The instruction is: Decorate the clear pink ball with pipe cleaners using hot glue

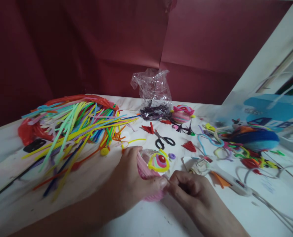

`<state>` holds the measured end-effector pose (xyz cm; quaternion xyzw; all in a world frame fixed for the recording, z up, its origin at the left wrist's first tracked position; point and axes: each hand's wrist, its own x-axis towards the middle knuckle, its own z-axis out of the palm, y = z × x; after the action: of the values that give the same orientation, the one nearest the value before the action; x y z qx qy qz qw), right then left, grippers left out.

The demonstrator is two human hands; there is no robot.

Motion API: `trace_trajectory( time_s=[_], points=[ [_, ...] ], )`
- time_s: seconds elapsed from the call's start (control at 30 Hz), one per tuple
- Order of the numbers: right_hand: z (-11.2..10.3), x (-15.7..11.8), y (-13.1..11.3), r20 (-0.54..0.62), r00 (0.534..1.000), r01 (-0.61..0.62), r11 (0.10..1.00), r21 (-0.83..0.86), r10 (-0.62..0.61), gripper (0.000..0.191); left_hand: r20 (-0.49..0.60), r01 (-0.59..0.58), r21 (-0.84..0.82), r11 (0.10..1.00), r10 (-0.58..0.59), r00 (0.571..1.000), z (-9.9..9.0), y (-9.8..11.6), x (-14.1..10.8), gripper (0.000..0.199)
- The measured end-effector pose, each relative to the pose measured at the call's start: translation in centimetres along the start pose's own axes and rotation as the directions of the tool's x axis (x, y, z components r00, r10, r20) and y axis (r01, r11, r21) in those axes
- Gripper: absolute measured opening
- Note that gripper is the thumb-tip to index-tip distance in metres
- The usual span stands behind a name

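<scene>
My left hand (130, 184) is wrapped round a pink ball covered in rows of pipe cleaner (144, 170), its thumb pressing across the front. On the ball's upper right sits a round coiled disc (159, 161), yellow at the rim with a red centre. Part of the ball's top shows a clear or bare surface. My right hand (193, 191) is pinched closed at the ball's right side, close to the left thumb tip. Whatever lies between its fingers is too small to make out. Just beyond the ball is a small purple coil (171, 156).
Loose pipe cleaners (79, 121) are heaped at left beside a phone (34, 145). Black-handled scissors (164, 140) lie ahead, near a clear plastic bag (153, 87) and a finished-looking pink ball (181, 115). To the right are a corded glue gun (229, 179) and a blue striped ball (257, 140).
</scene>
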<state>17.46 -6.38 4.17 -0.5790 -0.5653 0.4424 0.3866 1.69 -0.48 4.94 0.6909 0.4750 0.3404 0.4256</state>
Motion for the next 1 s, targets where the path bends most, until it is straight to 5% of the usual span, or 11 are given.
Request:
trace_trajectory(
  time_s=[0.17,0.33,0.9,1.0],
  points=[
    [0.3,-0.1,-0.4,-0.059,0.998,0.002,0.999,0.046,0.000,0.036,-0.021,-0.001,0.112,0.994,0.003,1.000,0.2,0.4,0.0,0.072],
    [0.1,0.2,0.1,0.033,0.999,0.019,1.000,0.012,-0.019,0.038,-0.033,0.015,0.154,0.988,-0.010,0.999,0.6,0.6,-0.5,0.076],
    [-0.1,-0.2,0.6,0.044,0.997,0.064,0.990,-0.126,-0.059,0.041,0.007,0.005,0.127,0.992,-0.006,1.000,0.3,1.0,-0.8,0.067],
    [-0.5,-0.9,0.6,-0.055,0.967,0.218,0.917,-0.335,-0.250,0.031,0.028,0.008,0.083,0.997,-0.010,1.000,0.2,0.8,-0.7,0.067]
  ],
)
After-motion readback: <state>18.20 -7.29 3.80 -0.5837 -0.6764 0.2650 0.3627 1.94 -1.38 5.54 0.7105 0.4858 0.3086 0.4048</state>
